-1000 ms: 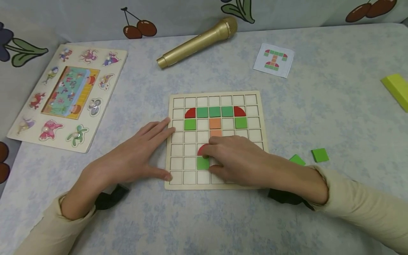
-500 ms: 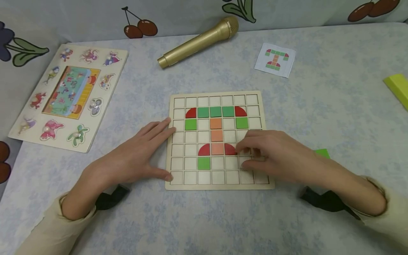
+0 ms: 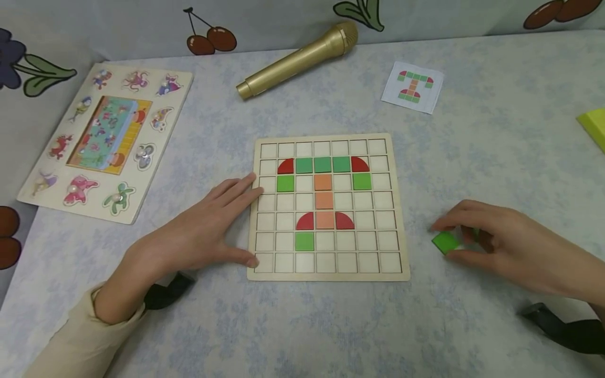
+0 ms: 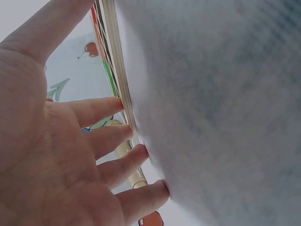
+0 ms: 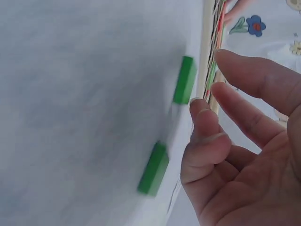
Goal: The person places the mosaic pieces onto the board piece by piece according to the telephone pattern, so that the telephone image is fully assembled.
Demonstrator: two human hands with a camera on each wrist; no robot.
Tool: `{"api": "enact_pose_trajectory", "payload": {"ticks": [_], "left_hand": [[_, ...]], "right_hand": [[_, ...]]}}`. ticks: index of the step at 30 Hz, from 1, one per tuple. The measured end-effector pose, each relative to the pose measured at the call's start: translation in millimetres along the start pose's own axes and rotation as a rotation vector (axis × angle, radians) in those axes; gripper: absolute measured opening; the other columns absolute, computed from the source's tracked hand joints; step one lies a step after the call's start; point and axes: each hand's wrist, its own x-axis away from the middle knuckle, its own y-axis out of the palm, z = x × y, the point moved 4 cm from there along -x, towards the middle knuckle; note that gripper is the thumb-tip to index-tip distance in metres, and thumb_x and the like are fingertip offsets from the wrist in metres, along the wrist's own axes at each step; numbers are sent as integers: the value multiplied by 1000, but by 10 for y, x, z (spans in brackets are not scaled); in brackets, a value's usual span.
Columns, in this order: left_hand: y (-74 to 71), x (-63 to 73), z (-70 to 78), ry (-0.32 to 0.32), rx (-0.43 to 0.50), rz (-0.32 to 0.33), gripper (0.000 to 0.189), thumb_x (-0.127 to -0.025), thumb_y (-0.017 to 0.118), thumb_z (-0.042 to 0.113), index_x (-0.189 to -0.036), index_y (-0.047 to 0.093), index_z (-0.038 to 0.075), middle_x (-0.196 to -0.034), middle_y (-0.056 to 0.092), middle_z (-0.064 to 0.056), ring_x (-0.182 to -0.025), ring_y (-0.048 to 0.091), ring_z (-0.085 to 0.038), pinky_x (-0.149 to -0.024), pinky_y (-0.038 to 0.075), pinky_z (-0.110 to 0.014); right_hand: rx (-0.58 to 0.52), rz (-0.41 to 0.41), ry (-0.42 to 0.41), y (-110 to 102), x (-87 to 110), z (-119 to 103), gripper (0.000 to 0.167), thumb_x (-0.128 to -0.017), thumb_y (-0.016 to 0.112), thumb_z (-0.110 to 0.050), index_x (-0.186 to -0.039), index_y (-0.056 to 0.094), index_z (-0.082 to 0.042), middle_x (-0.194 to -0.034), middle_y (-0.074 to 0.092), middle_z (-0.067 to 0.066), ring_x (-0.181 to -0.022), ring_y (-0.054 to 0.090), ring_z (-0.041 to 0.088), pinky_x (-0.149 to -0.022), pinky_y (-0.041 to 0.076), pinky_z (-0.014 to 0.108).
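A wooden grid board [image 3: 402, 210] lies on the table with red quarter-round, green and orange square tiles set in its cells. My left hand [image 3: 203, 231] rests at its left edge, fingers spread and thumb near the lower corner. In the left wrist view, the fingertips [image 4: 123, 103] touch the board's side [image 4: 123, 70]. Off the board's right side, my right hand [image 3: 506, 244] hovers around a green square tile [image 3: 446, 242], thumb and index finger apart on either side. The right wrist view shows that tile [image 5: 186, 80] and a second green tile [image 5: 154, 169] lying on the table, apart from the fingers.
A gold microphone [image 3: 298, 62] lies behind the board. To its right is a paper card [image 3: 413, 87] with a printed tile pattern. A knobbed sea-animal puzzle [image 3: 158, 178] lies at the left, and a yellow block [image 3: 593, 126] at the far right edge.
My right hand has moved right, off the board to the loose green tiles, uncovering the red and orange pieces at the board's middle. The left hand has stayed at the board's edge.
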Motion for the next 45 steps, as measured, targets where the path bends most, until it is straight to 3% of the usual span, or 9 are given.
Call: {"api": "enact_pose_trajectory", "payload": {"ticks": [8,18,24,30,39,45], "left_hand": [[2,7,-3,-10,5,-9,113,-75,78,59,-159,18,14,-165,0,0,-150,1,-25,-112,27,-51],[-1,0,-3,-7,-1,-6,112,-75,78,60,-159,19,15,-165,0,0,-150,2,-25,-112,27,-51],[-1,2,-2,-1,-6,-2,112,-75,78,60,-159,19,15,-165,0,0,-150,2,-26,-112,26,-52],[-3,3,-4,-8,-9,-9,113,-75,78,61,-159,18,15,-165,0,0,-150,1,-26,-112,27,-52],[-3,6,-2,-6,-13,-5,113,-75,78,61,-159,19,14,-165,0,-1,-150,3,-26,-112,28,-51],[-4,6,-1,3,-11,-1,113,-75,78,60,-159,18,14,-165,0,-1,-150,2,-26,-112,26,-51]], "right_hand": [[36,-44,79,56,95,117,51,-69,87,-1,-114,67,-15,-92,55,-14,-71,45,3,-54,38,20],[172,3,86,56,26,63,37,-67,91,-14,-96,69,-19,-80,49,-14,-69,44,0,-55,38,20],[166,3,95,68,15,50,41,-67,91,-16,-102,70,-17,-81,48,-13,-70,43,2,-55,36,20],[144,6,61,72,19,30,41,-66,91,-7,-100,71,-20,-83,49,-14,-70,44,1,-55,37,18],[172,43,15,64,-4,-43,36,-67,91,-10,-96,72,-23,-86,52,-19,-72,46,-1,-56,39,17],[119,83,-25,55,-75,-148,40,-67,90,-7,-98,71,-24,-88,56,-20,-72,50,-1,-56,39,15]]}}
